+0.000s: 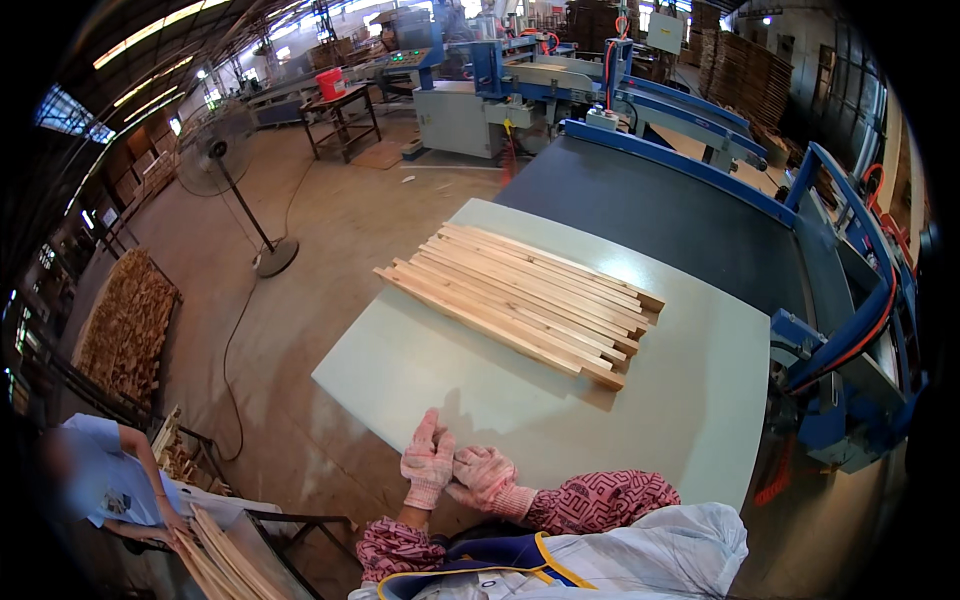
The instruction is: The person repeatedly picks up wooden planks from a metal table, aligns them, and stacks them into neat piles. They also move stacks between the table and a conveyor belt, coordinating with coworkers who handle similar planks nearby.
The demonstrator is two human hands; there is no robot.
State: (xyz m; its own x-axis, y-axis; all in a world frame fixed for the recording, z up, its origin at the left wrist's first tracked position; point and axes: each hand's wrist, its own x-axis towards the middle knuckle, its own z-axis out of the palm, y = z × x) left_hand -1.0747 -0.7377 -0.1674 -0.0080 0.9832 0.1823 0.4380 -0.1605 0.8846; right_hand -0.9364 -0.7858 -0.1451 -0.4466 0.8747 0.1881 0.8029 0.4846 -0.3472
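Observation:
Both my hands wear pinkish-white knit work gloves, and patterned red sleeves cover the forearms. My left hand [428, 462] is raised at the near edge of a pale, smooth tabletop [690, 420], its fingers stretched out and pointing away from me. Right beside it, my right hand [487, 477] has its fingers curled in toward the left glove; whatever lies within them, if anything, is hidden. Beyond both hands, apart from them, a row of light wooden strips [520, 300] lies side by side on the tabletop, their ends uneven.
A dark conveyor belt [650, 210] with blue rails adjoins the table's far side. Blue machine framing [850, 340] stands at right. A pedestal fan [277, 256] and stacked wood [125, 325] are at left. At lower left, another person [125, 470] handles long strips [220, 555].

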